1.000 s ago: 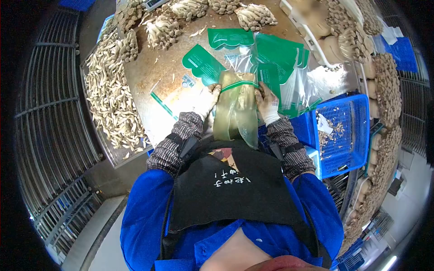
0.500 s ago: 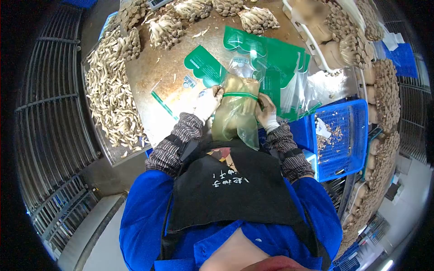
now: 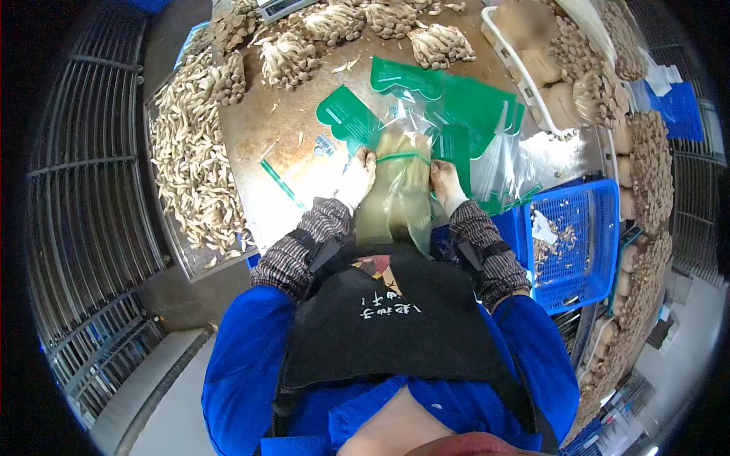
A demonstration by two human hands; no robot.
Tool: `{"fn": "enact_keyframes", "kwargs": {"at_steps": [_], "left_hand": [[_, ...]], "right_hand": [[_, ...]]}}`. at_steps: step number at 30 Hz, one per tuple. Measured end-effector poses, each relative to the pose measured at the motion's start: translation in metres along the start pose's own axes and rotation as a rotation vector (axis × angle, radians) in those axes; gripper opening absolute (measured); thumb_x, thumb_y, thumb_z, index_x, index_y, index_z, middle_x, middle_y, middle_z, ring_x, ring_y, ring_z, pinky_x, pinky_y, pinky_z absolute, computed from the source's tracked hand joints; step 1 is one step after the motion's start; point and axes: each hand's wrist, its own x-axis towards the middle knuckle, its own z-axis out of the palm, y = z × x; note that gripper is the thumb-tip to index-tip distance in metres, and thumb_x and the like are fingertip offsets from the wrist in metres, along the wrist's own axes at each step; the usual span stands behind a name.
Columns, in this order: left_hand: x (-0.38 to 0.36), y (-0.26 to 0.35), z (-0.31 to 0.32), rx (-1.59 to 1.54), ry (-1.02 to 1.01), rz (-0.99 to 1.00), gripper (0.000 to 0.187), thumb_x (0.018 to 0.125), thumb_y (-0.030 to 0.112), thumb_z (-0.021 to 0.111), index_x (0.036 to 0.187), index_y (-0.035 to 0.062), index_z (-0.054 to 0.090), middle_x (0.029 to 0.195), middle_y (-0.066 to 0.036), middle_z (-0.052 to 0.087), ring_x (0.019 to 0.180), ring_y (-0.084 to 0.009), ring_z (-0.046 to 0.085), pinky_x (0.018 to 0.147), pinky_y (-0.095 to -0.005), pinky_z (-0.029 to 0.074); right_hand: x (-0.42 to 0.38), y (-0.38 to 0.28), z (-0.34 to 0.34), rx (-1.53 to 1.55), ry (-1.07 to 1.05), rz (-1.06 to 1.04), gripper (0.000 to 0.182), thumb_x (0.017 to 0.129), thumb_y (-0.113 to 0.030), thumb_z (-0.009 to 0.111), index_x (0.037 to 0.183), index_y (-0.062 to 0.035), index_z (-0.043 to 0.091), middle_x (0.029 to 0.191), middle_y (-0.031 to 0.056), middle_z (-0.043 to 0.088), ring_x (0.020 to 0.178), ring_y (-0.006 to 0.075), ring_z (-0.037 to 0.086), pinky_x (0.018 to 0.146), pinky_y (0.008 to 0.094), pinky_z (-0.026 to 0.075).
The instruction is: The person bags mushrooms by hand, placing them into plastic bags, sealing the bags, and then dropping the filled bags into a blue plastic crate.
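Observation:
A clear plastic bag point(image 3: 391, 205) with a green band lies in front of me, close to my apron. Something pale is inside it, probably mushroom stems, though the plastic's glare blurs it. My left hand point(image 3: 357, 179), in a white glove with bare fingertips, pinches the bag's left edge near the green band. On the opposite edge my right hand point(image 3: 445, 182) has its fingers closed at the same height. Flat green-printed bags point(image 3: 475, 110) lie just beyond and to the right. Another green printed piece point(image 3: 347, 114) is past my left hand.
Loose pale mushrooms point(image 3: 194, 171) are heaped on the left. Several mushroom clusters point(image 3: 287, 59) stand along the far side, near a scale point(image 3: 285, 6). A white crate point(image 3: 525, 80) holds more at upper right. A blue basket point(image 3: 614, 243) with scraps sits right.
The bag looks flatter and more stretched between my hands. My right fingers, earlier spread over its side, are now closed at its edge. The view has shifted slightly.

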Motion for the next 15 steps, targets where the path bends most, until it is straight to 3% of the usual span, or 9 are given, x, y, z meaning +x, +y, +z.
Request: {"fn": "enact_keyframes", "kwargs": {"at_steps": [1,3,4,5,6,7,9,10,15], "left_hand": [[0.012,-0.009,0.007,-0.001,0.006,-0.007,0.031,0.103,0.027,0.049,0.118,0.0031,0.061,0.093,-0.022,0.068,0.086,-0.0365,0.067,0.079,-0.0426,0.051],[0.049,-0.043,0.035,-0.244,0.030,-0.106,0.036,0.102,0.026,0.049,0.123,-0.0006,0.060,0.097,-0.024,0.069,0.089,-0.0353,0.067,0.080,-0.0400,0.052],[0.075,-0.060,0.039,-0.454,-0.069,-0.082,0.037,0.102,0.027,0.049,0.122,-0.0015,0.061,0.099,-0.022,0.070,0.090,-0.0329,0.068,0.081,-0.0385,0.053],[0.092,-0.074,0.039,-0.664,-0.165,-0.051,0.038,0.102,0.027,0.049,0.121,-0.0024,0.063,0.100,-0.021,0.071,0.091,-0.0306,0.068,0.081,-0.0371,0.053],[0.089,-0.060,0.011,-0.944,-0.322,-0.192,0.037,0.101,0.027,0.050,0.115,-0.0030,0.067,0.102,-0.016,0.072,0.091,-0.0238,0.068,0.080,-0.0349,0.054],[0.091,-0.065,-0.016,-0.801,-0.474,-0.111,0.036,0.100,0.025,0.053,0.121,-0.0020,0.065,0.108,-0.015,0.072,0.095,-0.0215,0.068,0.082,-0.0349,0.054],[0.016,0.025,-0.115,-1.292,-0.450,-0.335,0.038,0.099,0.024,0.058,0.127,-0.0018,0.062,0.111,-0.013,0.071,0.096,-0.0197,0.067,0.083,-0.0352,0.055],[0.029,-0.022,-0.087,-0.901,-0.282,0.619,0.040,0.097,0.024,0.063,0.129,-0.0004,0.062,0.113,-0.012,0.071,0.096,-0.0197,0.068,0.084,-0.0354,0.056],[-0.041,-0.041,-0.127,-1.068,-0.572,0.177,0.031,0.098,0.027,0.060,0.115,0.0007,0.063,0.100,-0.011,0.069,0.084,-0.0187,0.065,0.074,-0.0327,0.053]], "right_hand": [[0.006,-0.009,0.000,-0.004,-0.008,-0.001,0.031,0.102,-0.018,0.052,0.112,0.0086,0.065,0.082,0.0056,0.065,0.068,0.0123,0.053,0.061,0.0300,0.045],[0.026,-0.031,-0.011,-0.710,-0.123,-0.375,0.017,0.100,-0.014,0.055,0.106,-0.0026,0.065,0.084,0.0027,0.066,0.078,0.0175,0.064,0.070,0.0311,0.052],[0.065,-0.010,-0.015,-0.089,-0.270,-0.199,0.010,0.094,-0.008,0.059,0.100,-0.0038,0.065,0.090,0.0046,0.067,0.088,0.0205,0.066,0.080,0.0314,0.053],[0.032,-0.070,-0.008,-0.440,-0.223,-0.463,0.030,0.100,-0.021,0.054,0.104,0.0068,0.065,0.084,0.0100,0.069,0.067,0.0165,0.061,0.060,0.0338,0.050],[0.004,-0.116,0.002,-0.169,-0.275,-0.260,0.029,0.100,-0.021,0.055,0.104,0.0060,0.065,0.087,0.0102,0.069,0.069,0.0168,0.062,0.061,0.0344,0.051],[-0.009,-0.140,0.009,0.100,-0.320,-0.054,0.028,0.100,-0.020,0.055,0.105,0.0051,0.065,0.089,0.0103,0.070,0.071,0.0171,0.064,0.063,0.0350,0.052],[-0.021,-0.154,-0.008,0.160,-0.391,0.038,0.022,0.096,-0.015,0.061,0.106,0.0040,0.065,0.094,0.0119,0.070,0.078,0.0196,0.065,0.071,0.0352,0.054],[-0.042,-0.171,-0.012,0.139,-0.436,0.009,0.022,0.095,-0.015,0.061,0.106,0.0039,0.065,0.095,0.0120,0.070,0.079,0.0198,0.066,0.072,0.0351,0.055],[-0.164,-0.230,0.000,-0.111,-0.653,-0.319,0.023,0.093,-0.014,0.064,0.108,0.0034,0.065,0.098,0.0127,0.070,0.085,0.0207,0.066,0.076,0.0345,0.055]]}}
